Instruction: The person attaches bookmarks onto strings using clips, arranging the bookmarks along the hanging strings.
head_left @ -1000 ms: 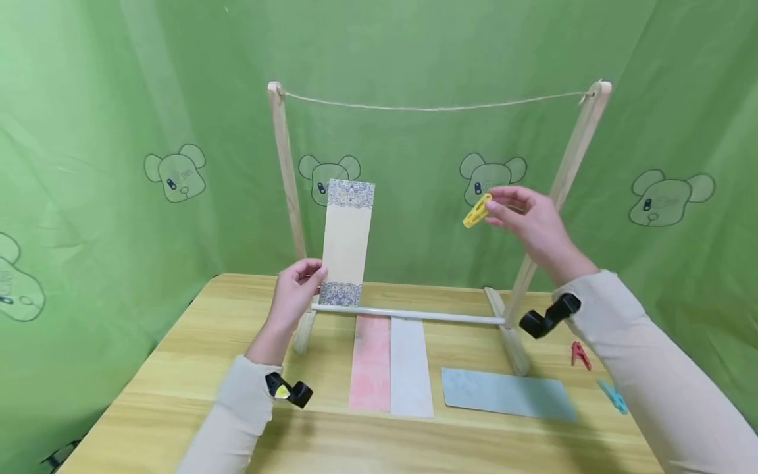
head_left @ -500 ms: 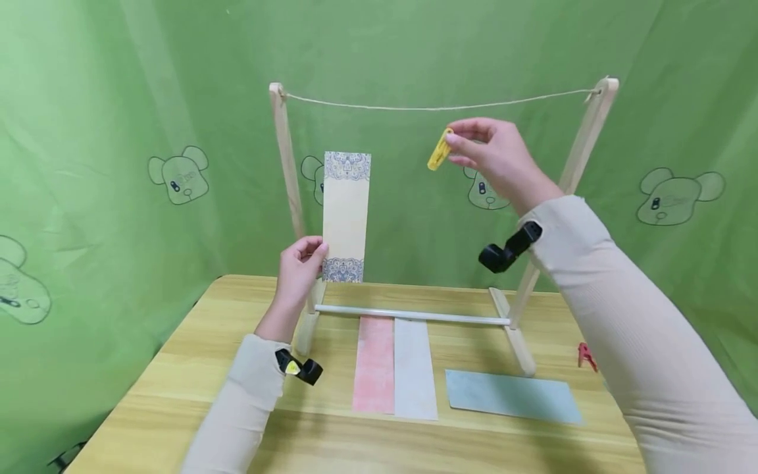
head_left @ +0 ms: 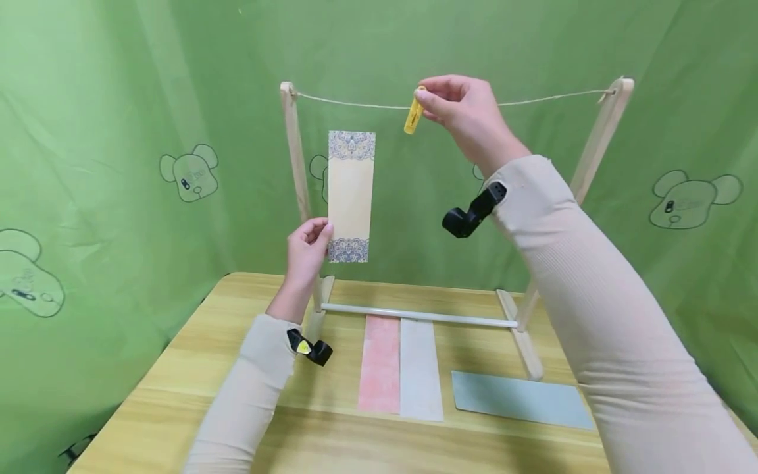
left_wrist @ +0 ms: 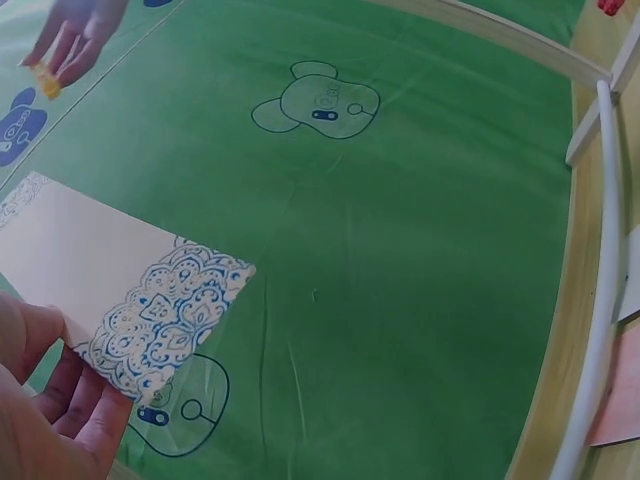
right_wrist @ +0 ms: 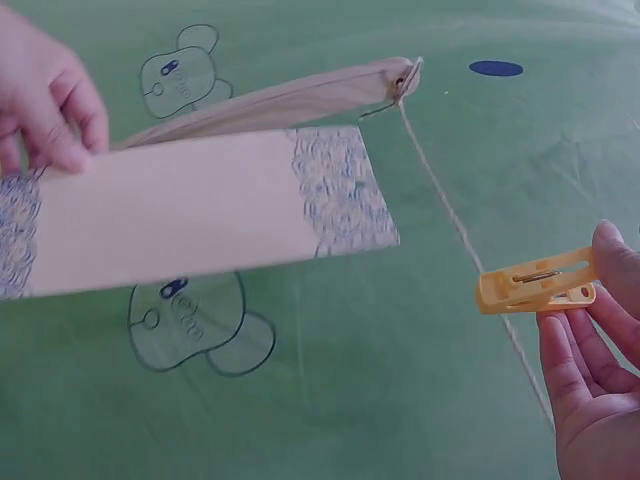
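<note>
Between thumb and fingers, my left hand point(head_left: 307, 249) pinches the lower left edge of a cream paper bookmark point(head_left: 351, 197) with blue lace patterns at both ends. The bookmark stands upright in the air, its top edge a little below a thin string point(head_left: 349, 103). My right hand point(head_left: 464, 108) pinches the handle ends of a yellow clothespin point(head_left: 414, 113), which overlaps the string in the head view. In the right wrist view the clothespin point(right_wrist: 535, 282) shows its metal spring, and its nose end lies over the string, to the right of the bookmark point(right_wrist: 190, 210).
The string spans two wooden posts point(head_left: 298, 158) joined low down by a white rod point(head_left: 414, 315). On the wooden table point(head_left: 195, 368) lie a pink strip point(head_left: 380, 368), a pale grey strip point(head_left: 420, 375) and a blue-grey strip point(head_left: 521, 398). A green curtain point(head_left: 89, 99) surrounds the table.
My left hand has lifted the bookmark from near the white rod to just under the string. My right hand has carried the yellow clothespin up and left to the string's height.
</note>
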Available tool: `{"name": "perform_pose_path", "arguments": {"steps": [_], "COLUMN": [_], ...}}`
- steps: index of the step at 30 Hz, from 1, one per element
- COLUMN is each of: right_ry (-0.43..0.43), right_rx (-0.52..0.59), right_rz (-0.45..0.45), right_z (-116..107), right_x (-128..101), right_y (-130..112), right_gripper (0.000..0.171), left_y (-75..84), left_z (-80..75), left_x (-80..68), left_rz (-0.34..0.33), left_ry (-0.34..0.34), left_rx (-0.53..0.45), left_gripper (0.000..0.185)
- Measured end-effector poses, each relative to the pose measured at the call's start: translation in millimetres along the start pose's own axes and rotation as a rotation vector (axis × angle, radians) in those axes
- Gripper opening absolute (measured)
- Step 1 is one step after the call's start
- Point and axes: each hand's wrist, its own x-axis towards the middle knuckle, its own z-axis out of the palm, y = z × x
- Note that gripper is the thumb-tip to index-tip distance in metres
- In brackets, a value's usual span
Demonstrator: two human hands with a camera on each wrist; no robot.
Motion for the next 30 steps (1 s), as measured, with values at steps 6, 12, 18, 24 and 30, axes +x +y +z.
{"name": "perform_pose_path", "arguments": {"steps": [6,12,18,24,30], "right_ry": [0.028,0.022,0.075,0.080,0.073], "right_rx": [0.023,0.017,0.017,-0.012,-0.037], "right_rz": [0.034,0.008,-0.075,-0.114,-0.133], "right_z": [17,33,43,51,59], "right_x": [12,22,27,31,31], "right_y": [-16,-23,-23,-23,-23], "right_gripper": [0.029,0.028,0.016,0.011,0.010], "left_y": [6.9,15.4,18.4,19.3,17.8], "left_z": [5.5,7.0,6.0,8.4,9.6], "left_x": [5.5,8.8,8.7,8.3,8.1], "left_rz": [0.016,0.016,0.027,0.031,0.057], "left_ry": [0.015,0.031,0.048,0.062,0.072], "left_rx": [-0.024,-0.027,-0.024,-0.015,-0.044], "left_gripper": [0.021,0.021,0.021,0.021,0.019]}}
